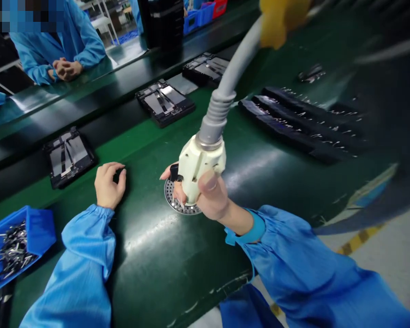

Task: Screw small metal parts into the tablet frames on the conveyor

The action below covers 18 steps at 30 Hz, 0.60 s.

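Note:
My right hand (pixel 205 196) is shut around a cream-coloured handheld power tool (pixel 201 166) with a grey corrugated hose (pixel 215 120) rising from its top. A small black part (pixel 174 172) shows at the tool's side. Under the tool, a round perforated metal dish (pixel 177 202) lies on the green conveyor belt (pixel 150 241), partly hidden by my right hand. My left hand (pixel 109 185) rests on the belt with its fingers curled, a short way left of the dish. Nothing shows in it.
Black framed panels (pixel 164 103) lie along the belt, and dark strips (pixel 300 123) lie to the right. A blue bin (pixel 20 246) of small metal parts sits at lower left. Across a black rail, a co-worker's clasped hands (pixel 66 69) rest on the bench.

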Tool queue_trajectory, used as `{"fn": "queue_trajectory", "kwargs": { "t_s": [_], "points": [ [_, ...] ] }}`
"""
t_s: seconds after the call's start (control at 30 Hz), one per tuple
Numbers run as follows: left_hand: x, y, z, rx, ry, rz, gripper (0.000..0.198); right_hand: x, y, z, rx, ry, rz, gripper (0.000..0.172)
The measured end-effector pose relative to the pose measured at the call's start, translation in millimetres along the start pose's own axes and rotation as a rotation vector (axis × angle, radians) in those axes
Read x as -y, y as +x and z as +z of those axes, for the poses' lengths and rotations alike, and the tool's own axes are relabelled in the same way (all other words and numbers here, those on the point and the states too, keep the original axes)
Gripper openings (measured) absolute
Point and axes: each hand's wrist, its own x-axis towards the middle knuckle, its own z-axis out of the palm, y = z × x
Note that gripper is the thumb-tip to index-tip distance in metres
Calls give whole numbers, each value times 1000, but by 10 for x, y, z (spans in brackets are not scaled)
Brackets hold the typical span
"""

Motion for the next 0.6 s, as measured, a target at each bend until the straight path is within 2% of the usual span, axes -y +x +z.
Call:
{"fn": "queue_trajectory", "kwargs": {
  "t_s": [0.2,0.47,0.53,0.6],
  "points": [
    [39,5,-27,14,-36,-98,23,-12,-18,-18,-9,-7,21,77],
    [48,23,-15,65,-20,-122,21,-126,-29,0,135,-62,0,67],
    [3,23,-43,58,-18,-111,20,-98,-23,1,91,-52,-7,66],
    [-136,-6,-90,42,-38,-81,22,-51,-8,-1,22,-8,-19,68]
  ]
}}
